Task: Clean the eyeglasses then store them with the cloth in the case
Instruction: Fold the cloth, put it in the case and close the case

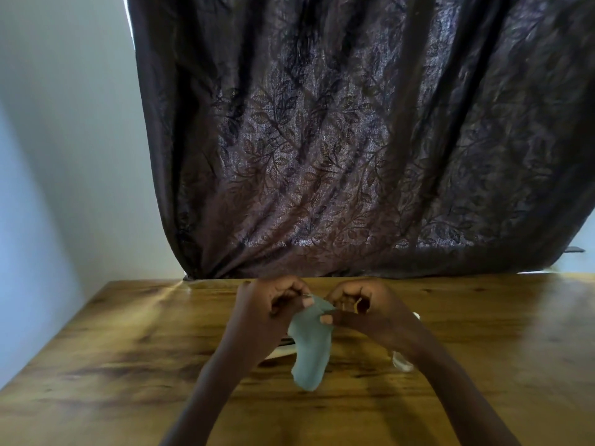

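Over wooden table [112, 349], cloth [310, 352] pinched by left hand [273, 305] and right hand [363, 304], long axis vertical, tail down.

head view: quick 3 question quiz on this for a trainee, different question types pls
1. True or false: the cloth lies spread flat on the wooden table.
2. Which hand pinches the cloth? A: only the left hand. B: only the right hand. C: both hands.
3. Fill in: behind the table hangs a dark, leaf-patterned ____.

Key: 1 false, it hangs down from the hands. 2 C. 3 curtain.
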